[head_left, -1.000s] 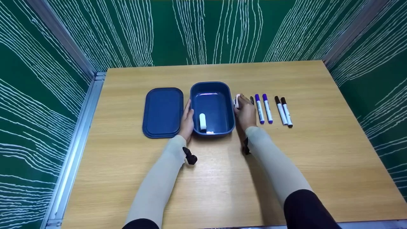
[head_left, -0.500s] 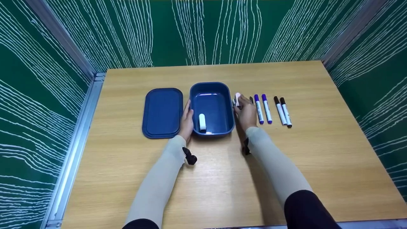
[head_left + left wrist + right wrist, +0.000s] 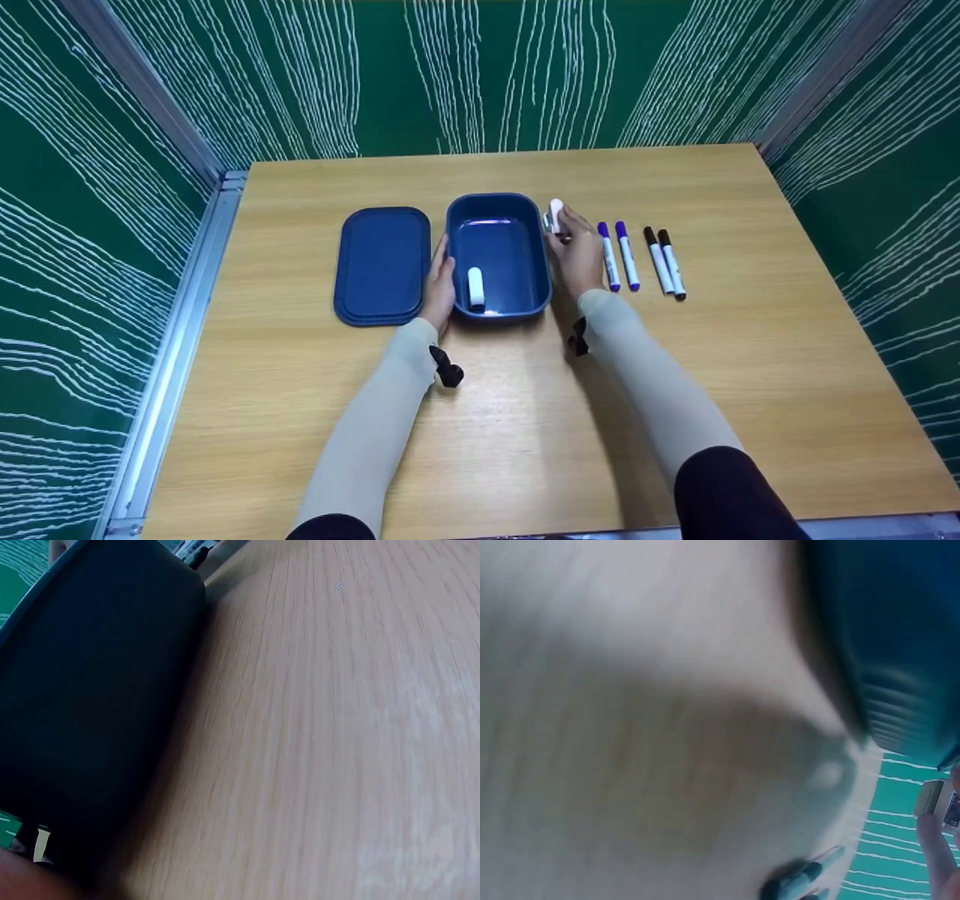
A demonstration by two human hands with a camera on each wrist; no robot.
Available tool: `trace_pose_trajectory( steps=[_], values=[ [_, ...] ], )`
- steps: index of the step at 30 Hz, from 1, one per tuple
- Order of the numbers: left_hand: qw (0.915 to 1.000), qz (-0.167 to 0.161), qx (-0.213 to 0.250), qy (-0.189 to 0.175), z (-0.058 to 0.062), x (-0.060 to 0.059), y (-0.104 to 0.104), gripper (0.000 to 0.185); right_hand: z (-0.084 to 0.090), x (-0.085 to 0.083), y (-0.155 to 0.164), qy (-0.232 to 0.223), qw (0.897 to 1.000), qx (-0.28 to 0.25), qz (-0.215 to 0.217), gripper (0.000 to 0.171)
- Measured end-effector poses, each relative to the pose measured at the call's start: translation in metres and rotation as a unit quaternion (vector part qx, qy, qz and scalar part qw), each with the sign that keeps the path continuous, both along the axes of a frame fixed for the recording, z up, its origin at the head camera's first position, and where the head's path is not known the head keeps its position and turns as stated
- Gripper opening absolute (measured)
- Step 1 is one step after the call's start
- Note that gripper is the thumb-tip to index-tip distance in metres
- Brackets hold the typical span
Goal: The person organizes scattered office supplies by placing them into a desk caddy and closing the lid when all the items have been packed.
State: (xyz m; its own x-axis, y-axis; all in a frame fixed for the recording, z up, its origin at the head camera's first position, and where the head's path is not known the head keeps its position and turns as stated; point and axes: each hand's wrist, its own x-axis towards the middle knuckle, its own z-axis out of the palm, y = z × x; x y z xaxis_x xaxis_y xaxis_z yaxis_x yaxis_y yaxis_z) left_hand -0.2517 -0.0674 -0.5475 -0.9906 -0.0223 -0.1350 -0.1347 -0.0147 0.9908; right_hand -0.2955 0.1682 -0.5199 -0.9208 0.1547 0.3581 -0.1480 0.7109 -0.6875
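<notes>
A deep blue open box (image 3: pixel 501 201) stands on the table. Along its left wall lies my left hand (image 3: pixel 438 291), fingers fairly straight and touching the side. Inside the box, near its front left corner, is a small white object (image 3: pixel 476 286) with a rounded end and a dark lower edge. Just beyond the right rim, my right hand (image 3: pixel 582 255) pinches a similar white object (image 3: pixel 555 214) between thumb and fingers. The right wrist view shows that held white piece (image 3: pixel 930 799) with a dark marking, beside the box's outer wall (image 3: pixel 900 637). Its exact kind is unclear.
Left of the box lies its blue lid (image 3: pixel 382 266). To the right of my right hand are two purple-capped markers (image 3: pixel 628 259) and two black-capped markers (image 3: pixel 673 264), lying lengthwise. Green walls with white lines (image 3: pixel 491 75) enclose the table's back and sides.
My right hand has lifted the white object slightly and shifted it up and left, closer to the box rim. A dark item seen beside that hand earlier is now out of sight. Left hand unmoved.
</notes>
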Motion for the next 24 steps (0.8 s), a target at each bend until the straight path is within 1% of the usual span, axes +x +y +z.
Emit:
trace_pose_trajectory(
  steps=[6,9,15,18,22,24],
  values=[
    [1.0000,0.000,0.002,-0.008,0.001,0.000,0.001,0.050,0.008,-0.002,-0.003,0.010,1.000,0.002,0.001,0.043],
    [1.0000,0.001,0.003,-0.005,0.001,-0.001,0.001,0.050,0.014,-0.001,-0.006,0.010,1.000,-0.003,0.004,0.043],
    [0.9999,0.006,0.000,0.009,0.002,0.000,0.001,0.050,0.025,-0.001,-0.014,0.002,0.999,-0.035,0.014,0.047],
    [1.0000,0.007,0.000,0.005,0.002,0.001,0.001,0.050,0.027,-0.002,-0.020,0.001,0.999,-0.040,0.017,0.048],
    [1.0000,0.003,0.008,-0.001,0.003,0.001,0.001,0.050,0.028,-0.001,-0.028,0.015,0.998,-0.046,0.028,0.048],
    [0.9999,0.003,0.011,0.002,0.002,0.001,0.002,0.050,0.029,0.000,-0.032,0.022,0.998,-0.047,0.034,0.047]
  ],
)
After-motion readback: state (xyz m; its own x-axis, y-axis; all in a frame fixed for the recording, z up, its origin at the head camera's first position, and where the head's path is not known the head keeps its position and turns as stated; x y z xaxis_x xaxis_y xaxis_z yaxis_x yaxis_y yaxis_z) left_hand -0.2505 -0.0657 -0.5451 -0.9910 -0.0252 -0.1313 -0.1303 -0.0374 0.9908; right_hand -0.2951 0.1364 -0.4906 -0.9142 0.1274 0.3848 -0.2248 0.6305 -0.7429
